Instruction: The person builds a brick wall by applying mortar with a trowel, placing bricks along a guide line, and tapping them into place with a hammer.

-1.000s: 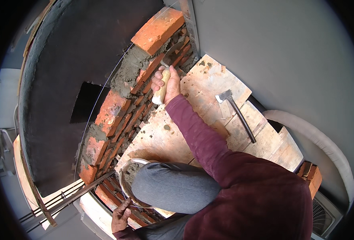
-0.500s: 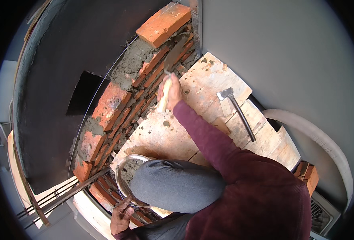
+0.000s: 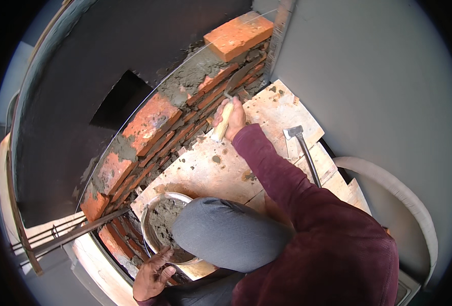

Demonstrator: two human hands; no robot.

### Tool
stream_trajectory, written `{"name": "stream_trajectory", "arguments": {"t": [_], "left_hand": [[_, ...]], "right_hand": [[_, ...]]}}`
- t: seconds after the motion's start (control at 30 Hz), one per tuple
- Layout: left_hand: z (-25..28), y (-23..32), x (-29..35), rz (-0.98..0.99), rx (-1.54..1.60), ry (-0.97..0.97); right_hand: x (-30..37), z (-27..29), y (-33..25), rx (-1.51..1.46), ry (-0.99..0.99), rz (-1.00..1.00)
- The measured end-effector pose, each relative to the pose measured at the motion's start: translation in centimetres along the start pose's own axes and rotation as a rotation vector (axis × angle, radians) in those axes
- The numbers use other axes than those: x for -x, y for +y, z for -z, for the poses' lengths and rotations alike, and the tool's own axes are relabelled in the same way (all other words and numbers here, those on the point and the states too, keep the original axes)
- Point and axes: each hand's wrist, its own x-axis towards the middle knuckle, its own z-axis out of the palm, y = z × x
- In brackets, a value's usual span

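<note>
My right hand [image 3: 231,118] is closed round the pale wooden handle of a trowel [image 3: 221,126]. The trowel's blade lies against the face of the brick wall [image 3: 157,122], below the bed of wet grey mortar [image 3: 190,81]. On top of the wall, past that mortar, sits an orange brick [image 3: 239,35] beside a taut line. At the lower left, my left hand [image 3: 152,278] has its fingers stretched out near the rim of a bucket [image 3: 148,234]. Grey mortar fills part of the bucket, and my knee hides its right side.
A hammer-like tool with a dark handle [image 3: 307,158] lies on the stained boards [image 3: 200,171]. A pale flexible hose [image 3: 404,188] curves along the grey wall [image 3: 374,92] at right. Metal bars [image 3: 78,234] cross at lower left, and a dark opening [image 3: 121,99] lies beyond the bricks.
The trowel's blade has turned to a more edge-on angle against the wall face. My left hand's fingers have spread by the bucket. The whole view has shifted.
</note>
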Motion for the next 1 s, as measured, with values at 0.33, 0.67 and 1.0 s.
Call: {"name": "stream_trajectory", "arguments": {"t": [0.33,0.67,1.0], "left_hand": [[1.2,-11.4,9.2,0.1,0.336,0.266],[-9.7,-23.8,-0.3,0.122,0.722,0.586],[-11.0,-23.5,-1.6,-0.088,1.12,0.563]], "right_hand": [[15.6,1.5,-5.3,1.792,-0.399,0.067],[20.5,-21.0,4.2,2.806,-1.804,0.196],[22.4,-11.6,14.9,2.668,-1.448,-0.78]]}}
